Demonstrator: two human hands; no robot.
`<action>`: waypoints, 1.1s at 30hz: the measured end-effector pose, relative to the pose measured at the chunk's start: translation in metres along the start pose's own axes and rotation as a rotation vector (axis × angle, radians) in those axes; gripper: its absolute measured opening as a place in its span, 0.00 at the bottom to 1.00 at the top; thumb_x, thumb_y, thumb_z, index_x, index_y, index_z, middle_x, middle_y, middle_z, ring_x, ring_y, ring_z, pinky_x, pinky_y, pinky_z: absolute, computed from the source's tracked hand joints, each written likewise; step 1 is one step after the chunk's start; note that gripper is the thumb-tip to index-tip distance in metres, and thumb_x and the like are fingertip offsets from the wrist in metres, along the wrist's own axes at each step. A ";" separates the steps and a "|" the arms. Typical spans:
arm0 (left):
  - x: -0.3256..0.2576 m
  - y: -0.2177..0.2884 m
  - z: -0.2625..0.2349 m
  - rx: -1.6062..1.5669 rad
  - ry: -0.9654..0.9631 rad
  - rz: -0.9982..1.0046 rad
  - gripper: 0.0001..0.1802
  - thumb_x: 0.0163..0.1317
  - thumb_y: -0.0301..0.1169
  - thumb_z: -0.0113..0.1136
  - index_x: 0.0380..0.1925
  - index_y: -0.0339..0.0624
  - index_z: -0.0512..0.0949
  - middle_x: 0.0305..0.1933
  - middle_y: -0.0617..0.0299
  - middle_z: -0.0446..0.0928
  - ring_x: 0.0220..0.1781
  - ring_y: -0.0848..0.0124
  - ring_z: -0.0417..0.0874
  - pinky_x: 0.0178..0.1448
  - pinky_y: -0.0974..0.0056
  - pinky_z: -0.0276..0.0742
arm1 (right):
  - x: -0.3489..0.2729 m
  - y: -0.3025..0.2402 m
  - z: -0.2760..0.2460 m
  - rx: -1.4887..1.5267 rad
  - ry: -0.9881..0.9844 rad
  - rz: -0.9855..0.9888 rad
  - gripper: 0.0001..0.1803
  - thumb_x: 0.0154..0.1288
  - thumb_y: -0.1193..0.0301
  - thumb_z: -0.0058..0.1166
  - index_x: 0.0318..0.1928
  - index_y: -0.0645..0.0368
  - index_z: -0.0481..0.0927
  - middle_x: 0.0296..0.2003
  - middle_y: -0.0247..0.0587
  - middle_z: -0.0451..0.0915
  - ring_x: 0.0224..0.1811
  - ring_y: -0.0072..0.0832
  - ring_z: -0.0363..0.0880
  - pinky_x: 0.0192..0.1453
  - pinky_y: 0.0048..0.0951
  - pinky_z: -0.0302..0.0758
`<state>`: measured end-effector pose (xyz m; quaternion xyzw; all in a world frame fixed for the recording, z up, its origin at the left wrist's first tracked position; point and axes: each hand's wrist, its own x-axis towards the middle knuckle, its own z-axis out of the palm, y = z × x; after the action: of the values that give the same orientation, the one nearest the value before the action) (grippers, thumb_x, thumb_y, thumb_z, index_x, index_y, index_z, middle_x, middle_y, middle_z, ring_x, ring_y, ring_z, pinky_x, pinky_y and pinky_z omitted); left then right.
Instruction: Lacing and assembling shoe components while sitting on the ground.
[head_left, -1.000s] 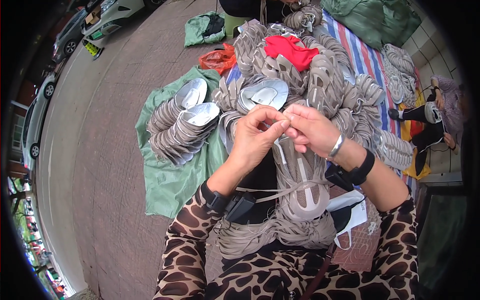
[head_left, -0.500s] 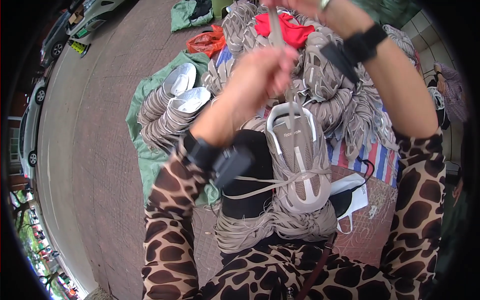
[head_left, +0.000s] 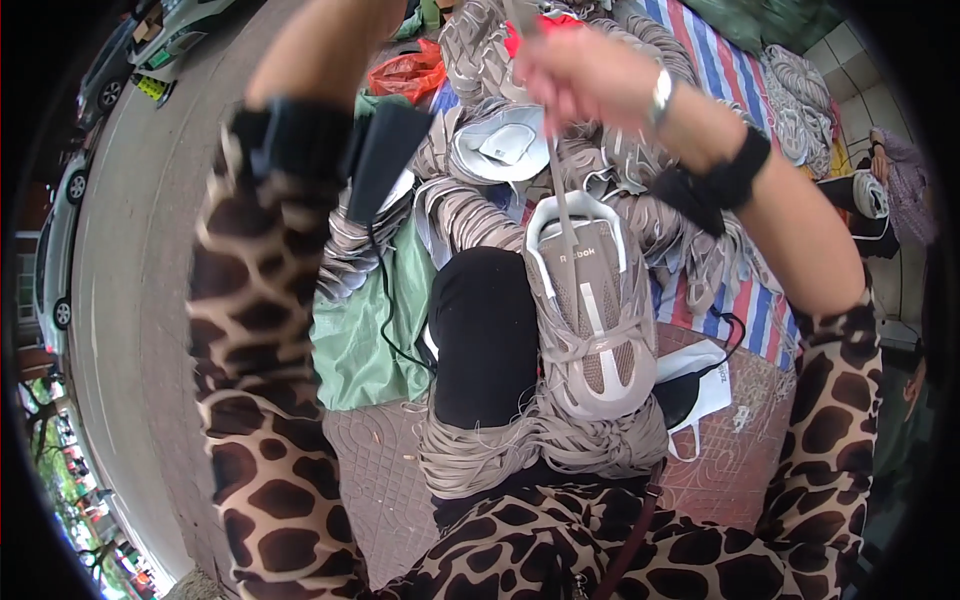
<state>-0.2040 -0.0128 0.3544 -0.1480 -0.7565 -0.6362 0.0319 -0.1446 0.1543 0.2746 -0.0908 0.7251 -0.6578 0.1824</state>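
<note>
A taupe mesh shoe upper point(head_left: 590, 320) with white trim rests on my lap, its heel opening facing away from me. From the upper, a flat taupe shoelace point(head_left: 561, 190) runs taut up to my right hand point(head_left: 585, 80), whose fingers are closed around it near the upper edge. More lace shows above that hand. My left forearm point(head_left: 265, 250) reaches up past the top of the view, so the left hand itself is out of sight. Bundles of loose laces point(head_left: 475, 462) lie across my lap, beside my black-covered knee point(head_left: 482, 340).
Stacked shoe uppers point(head_left: 640, 225) pile up ahead on a striped sheet point(head_left: 690, 50). A green sack point(head_left: 375, 345) lies at left, an orange bag point(head_left: 410, 72) beyond it. A white mask point(head_left: 710, 385) is right of my lap. Another person's sleeve point(head_left: 905, 185) shows far right.
My left hand has risen up and left out of view. My right hand has come down and left, holding the lace. Lace formerly stretched sideways across my knee has gone from there.
</note>
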 end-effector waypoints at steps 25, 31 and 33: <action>-0.278 -0.098 0.048 0.556 -0.552 0.305 0.07 0.59 0.27 0.61 0.35 0.43 0.72 0.22 0.65 0.74 0.23 0.66 0.79 0.24 0.63 0.70 | -0.031 -0.010 -0.027 0.365 0.152 -0.096 0.14 0.74 0.67 0.38 0.35 0.64 0.72 0.24 0.40 0.74 0.24 0.32 0.77 0.34 0.35 0.81; -0.268 -0.090 0.037 -0.123 -0.864 -0.458 0.05 0.64 0.28 0.60 0.35 0.39 0.77 0.24 0.77 0.69 0.24 0.89 0.63 0.26 0.78 0.57 | -0.044 -0.011 -0.034 0.451 0.147 -0.149 0.14 0.74 0.66 0.39 0.35 0.64 0.72 0.25 0.39 0.74 0.24 0.31 0.77 0.33 0.35 0.81; -0.265 -0.078 0.029 0.326 -0.764 -0.215 0.07 0.62 0.28 0.62 0.37 0.37 0.79 0.24 0.73 0.72 0.25 0.88 0.65 0.25 0.76 0.60 | -0.049 -0.013 -0.037 0.405 0.142 -0.164 0.15 0.75 0.66 0.38 0.36 0.64 0.72 0.24 0.39 0.74 0.24 0.30 0.77 0.33 0.34 0.81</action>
<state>0.0319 -0.0442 0.2120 -0.2865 -0.8157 -0.4073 -0.2942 -0.1152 0.2050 0.2971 -0.0643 0.5794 -0.8073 0.0913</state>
